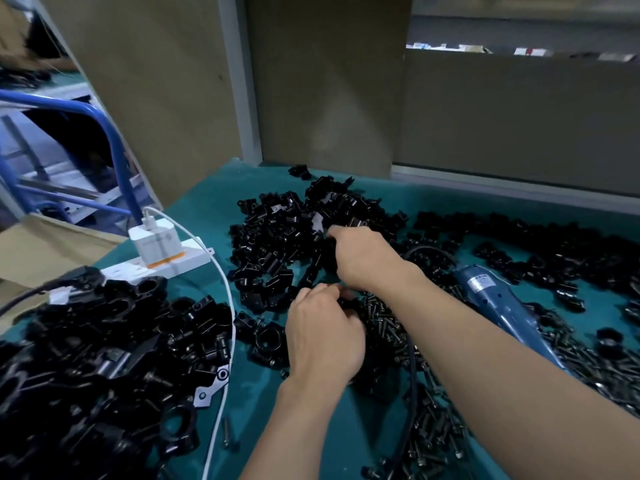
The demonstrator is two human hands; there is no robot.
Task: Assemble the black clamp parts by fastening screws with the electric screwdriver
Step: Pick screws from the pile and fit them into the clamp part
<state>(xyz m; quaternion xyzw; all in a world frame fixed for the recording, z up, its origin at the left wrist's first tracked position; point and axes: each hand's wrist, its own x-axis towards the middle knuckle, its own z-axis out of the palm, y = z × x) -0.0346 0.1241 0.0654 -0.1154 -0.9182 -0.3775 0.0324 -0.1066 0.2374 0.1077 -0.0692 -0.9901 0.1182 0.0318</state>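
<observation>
Black clamp parts [277, 244] are lying heaped at mid-desk, reaching toward the far edge; the right hand [363, 258] is curling its fingers round one. The left hand [325, 337] is curling over the screws [388, 327], its grip indiscernible. The electric screwdriver [502, 299] is lying toward the right edge. Bare desk [256, 403] is showing beside the left forearm.

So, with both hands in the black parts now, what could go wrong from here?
The blue electric screwdriver lies close to the right forearm, and its black cord runs between the left hand and that arm; a reach could snag it. The thin white charging cable crosses between the piles of black clamp parts, so dragged parts might catch it. Loose black screws could scatter.
</observation>
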